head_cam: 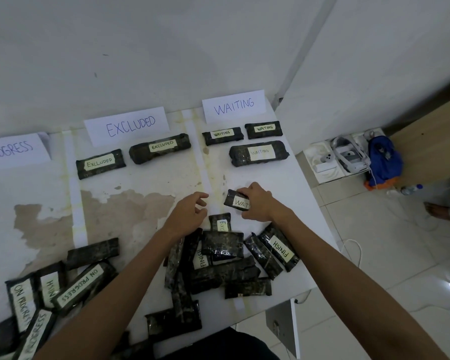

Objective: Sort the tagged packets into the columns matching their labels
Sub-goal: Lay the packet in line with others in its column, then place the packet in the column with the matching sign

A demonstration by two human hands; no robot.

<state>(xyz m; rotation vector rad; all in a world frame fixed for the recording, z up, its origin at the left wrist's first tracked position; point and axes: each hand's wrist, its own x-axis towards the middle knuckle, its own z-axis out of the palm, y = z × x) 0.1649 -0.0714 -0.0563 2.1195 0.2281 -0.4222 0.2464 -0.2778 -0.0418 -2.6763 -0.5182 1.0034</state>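
My right hand (257, 202) grips a dark packet tagged WAITING (235, 201), low over the table in the right column. Just left of it my left hand (190, 213) hovers with fingers loosely curled, holding nothing. Three WAITING packets (259, 153) lie under the WAITING sign (233, 106). Two EXCLUDED packets (159, 148) lie under the EXCLUDED sign (126, 126). A pile of unsorted packets (226, 261) sits under my forearms, one tagged FINISH (279, 249), one partly hidden starting EXC (220, 223).
More packets tagged ON PROGRESS (81, 285) lie at the near left, below a PROGRESS sign (11, 149). The white table (140, 203) has worn patches; its right edge drops to a tiled floor with white cases (333, 159) and a blue bag (383, 162).
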